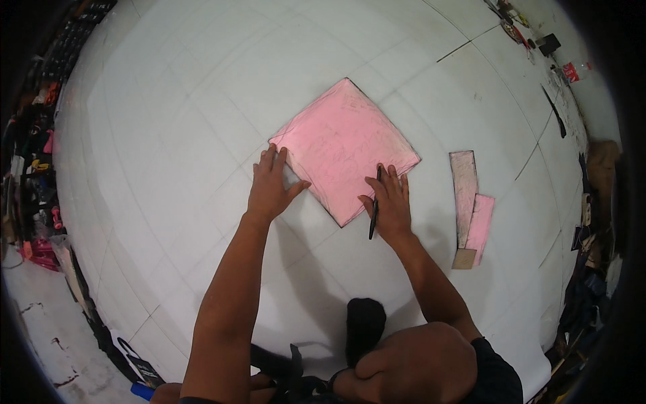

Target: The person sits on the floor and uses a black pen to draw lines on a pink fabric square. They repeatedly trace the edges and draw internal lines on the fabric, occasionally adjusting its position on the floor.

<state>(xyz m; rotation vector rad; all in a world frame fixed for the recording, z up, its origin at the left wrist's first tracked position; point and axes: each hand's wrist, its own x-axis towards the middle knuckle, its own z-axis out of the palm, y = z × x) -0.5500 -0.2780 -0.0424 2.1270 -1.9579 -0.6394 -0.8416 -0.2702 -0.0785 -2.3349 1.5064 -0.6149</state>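
Observation:
A pink square sheet (340,145), turned like a diamond, lies on a large white sheet (182,148). Its edges are dark and its surface is smudged. My left hand (269,187) rests at its left corner and lower left edge, the fingers apart and the thumb stretched toward the sheet. Over the lower right edge, my right hand (392,205) has a black pen (374,209) between thumb and fingers, while its other fingertips press on the pink sheet. The pen slants upward, its lower end beside the palm.
Right of my right hand lie a long pinkish strip (463,192), a shorter pink strip (482,225) and a small brown piece (463,259). Clutter (33,175) lines the left side. A bottle with a red label (575,71) and tools (515,32) sit at the far right.

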